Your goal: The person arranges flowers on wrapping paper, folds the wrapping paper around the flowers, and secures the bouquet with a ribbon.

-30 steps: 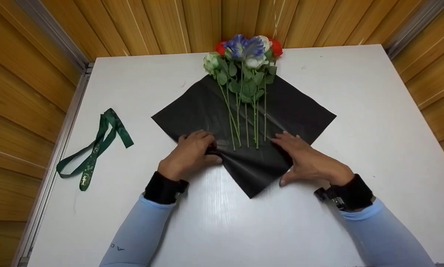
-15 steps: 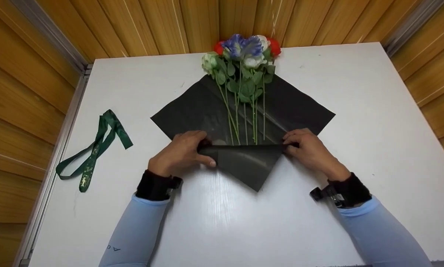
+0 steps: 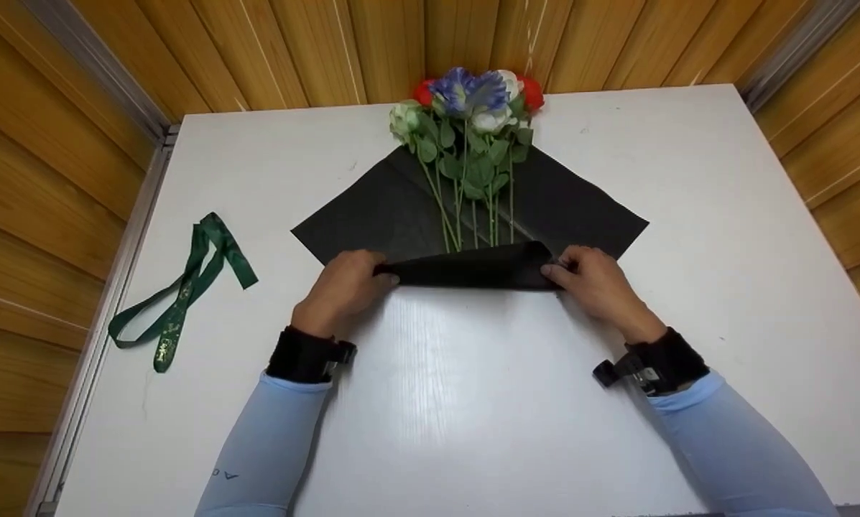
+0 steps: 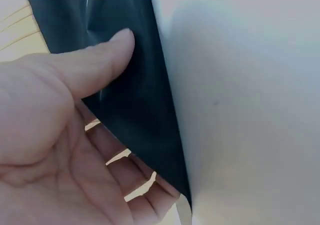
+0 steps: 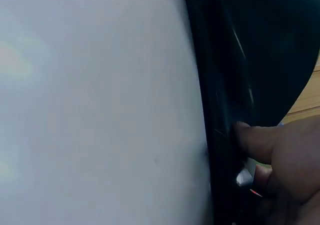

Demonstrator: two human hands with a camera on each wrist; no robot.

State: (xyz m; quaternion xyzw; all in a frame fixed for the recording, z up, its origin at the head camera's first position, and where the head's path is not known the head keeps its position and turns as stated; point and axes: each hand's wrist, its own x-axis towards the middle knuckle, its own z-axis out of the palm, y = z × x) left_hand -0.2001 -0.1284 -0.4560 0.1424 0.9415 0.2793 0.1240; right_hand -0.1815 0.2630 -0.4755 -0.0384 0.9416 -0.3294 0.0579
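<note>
Black wrapping paper lies on the table, its near part folded up into a flap over the lower ends of the flower stems. On it rests a bunch of artificial flowers in blue, white, red and pale green, heads toward the back. My left hand pinches the left end of the fold; in the left wrist view its thumb presses on the paper with the fingers behind. At the right end my right hand pinches the fold between thumb and fingers. The stem ends are hidden under the flap.
A green ribbon with gold print lies loosely looped on the left of the white table. Wood-look panels stand behind the table and at both sides.
The paper's near corner, which pointed toward me, has been folded up and away over the stem ends. My right hand has gone from lying at the paper's edge to pinching the fold.
</note>
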